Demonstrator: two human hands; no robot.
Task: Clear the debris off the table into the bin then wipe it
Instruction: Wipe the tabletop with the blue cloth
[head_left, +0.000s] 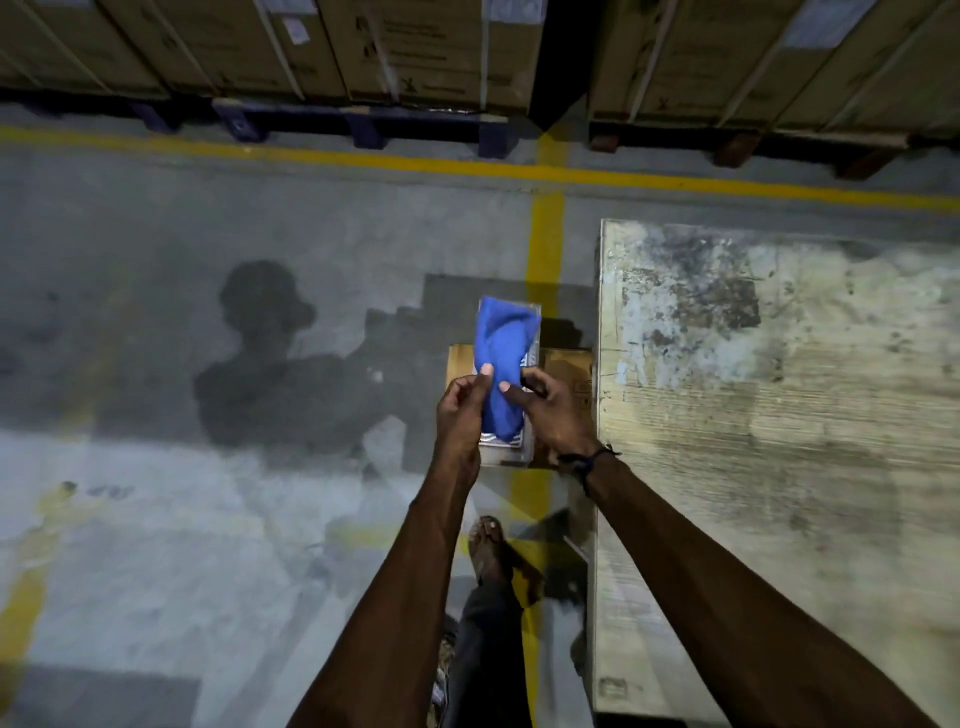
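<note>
Left of the table (779, 389), we pinched the blue cloth (500, 364) in both grips, left hand (460, 410) and right hand (553, 410).

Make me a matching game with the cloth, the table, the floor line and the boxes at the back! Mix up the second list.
Things:
1. cloth
2. table
3. floor line
4. stacked boxes

Clues:
A. yellow, painted on the grey floor
B. blue, held by the left hand and the right hand
C. brown cardboard, on pallets at the back
D. pale, worn and stained, on the right

Pairs: 1-B, 2-D, 3-A, 4-C
</note>
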